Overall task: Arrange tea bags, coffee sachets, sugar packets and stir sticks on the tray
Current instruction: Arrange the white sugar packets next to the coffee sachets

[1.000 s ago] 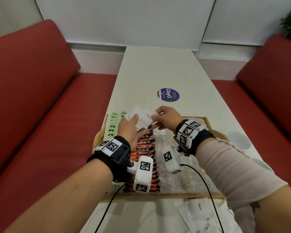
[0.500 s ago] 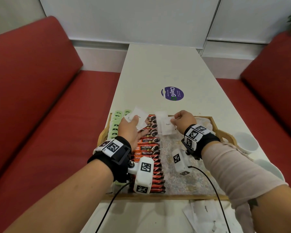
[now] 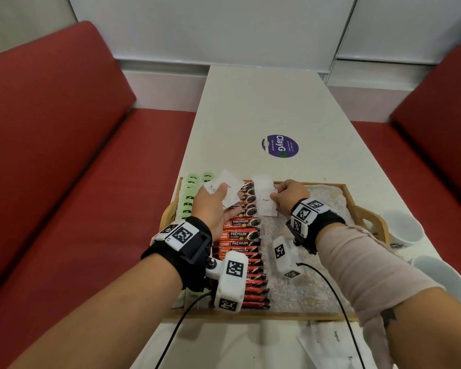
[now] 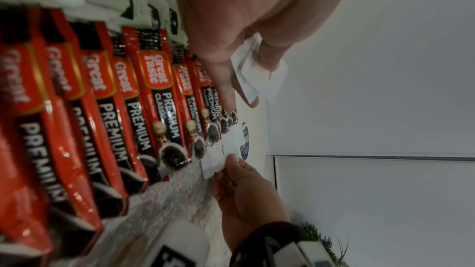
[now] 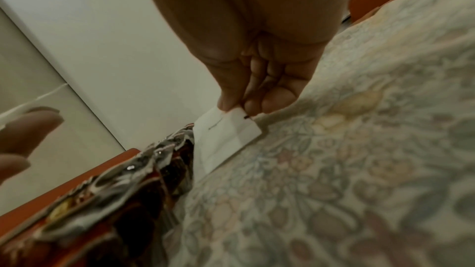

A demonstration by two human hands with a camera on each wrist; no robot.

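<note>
Right hand (image 3: pixel 290 199) pinches 1 sugar packet (image 3: pixel 265 201) at the tray's (image 3: pixel 367 217) far edge, beside the coffee sachets (image 3: pixel 241 235), likely starting a row; left hand (image 3: pixel 213 206) grips spare packets (image 3: pixel 228 190) as stock.

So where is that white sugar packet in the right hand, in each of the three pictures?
Head: the sugar packet is just above centre, pinched by the right hand, beside the coffee sachets.
Left wrist: lower centre, at the far end of the sachet row.
Right wrist: centre, under the fingertips.
Shared landmark: the red and black coffee sachets.
</note>
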